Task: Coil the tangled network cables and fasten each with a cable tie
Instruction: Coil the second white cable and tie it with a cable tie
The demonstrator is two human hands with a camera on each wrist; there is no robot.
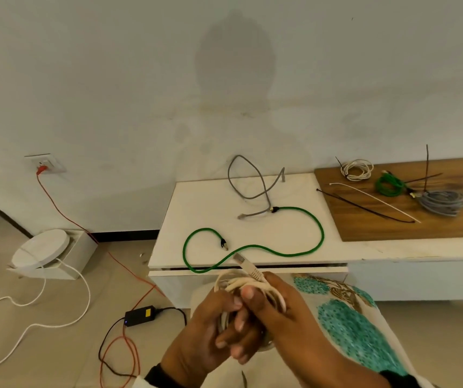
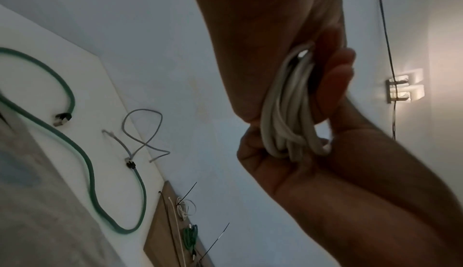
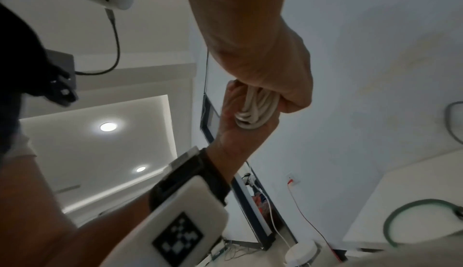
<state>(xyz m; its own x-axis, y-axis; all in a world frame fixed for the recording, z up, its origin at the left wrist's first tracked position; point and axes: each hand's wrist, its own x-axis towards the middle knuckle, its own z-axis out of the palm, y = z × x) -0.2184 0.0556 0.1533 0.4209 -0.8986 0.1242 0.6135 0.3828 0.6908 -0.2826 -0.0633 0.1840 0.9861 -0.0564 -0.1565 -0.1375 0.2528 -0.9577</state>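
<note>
Both hands (image 1: 241, 317) grip white cable coil (image 1: 252, 284) | keep loops pinched | judged: free one hand for black tie (image 1: 364, 205)

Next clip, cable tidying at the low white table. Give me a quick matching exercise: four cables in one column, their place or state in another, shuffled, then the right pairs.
Things:
1. white cable
2. long green cable
3. loose grey cable
4. small green coil

States:
A. lying on the wooden board
B. spread out in curves across the white table
C. coiled and held in both hands
D. in an open loop at the back of the white table

Pairs: 1-C, 2-B, 3-D, 4-A
</note>
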